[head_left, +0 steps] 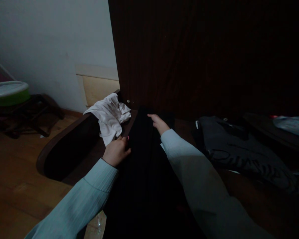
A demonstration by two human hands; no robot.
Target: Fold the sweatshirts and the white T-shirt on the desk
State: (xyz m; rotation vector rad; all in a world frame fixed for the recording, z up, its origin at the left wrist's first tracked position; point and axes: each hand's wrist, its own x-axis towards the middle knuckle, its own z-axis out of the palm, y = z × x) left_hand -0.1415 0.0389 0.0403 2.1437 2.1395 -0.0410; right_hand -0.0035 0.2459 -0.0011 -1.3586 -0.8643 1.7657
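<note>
Two hands (pixel 116 151) (pixel 159 123), apart, at black cloth (pixel 143 162), grip unclear, long axis running forward toward dark panel (pixel 201 56)

Fabric (pixel 143 159) between cloth (pixel 109 114) and garment (pixel 221 142)

No readable text. Folded dark grey garment (pixel 235 146), right side: row of black curved marks (pixel 244 161) across it, could be lettering or just creases, can't tell; too dim and blurred to make out any character. Clear plastic bag (pixel 294 126), far right edge: small red patch (pixel 273 117) at its end, too small to tell if printed.
</note>
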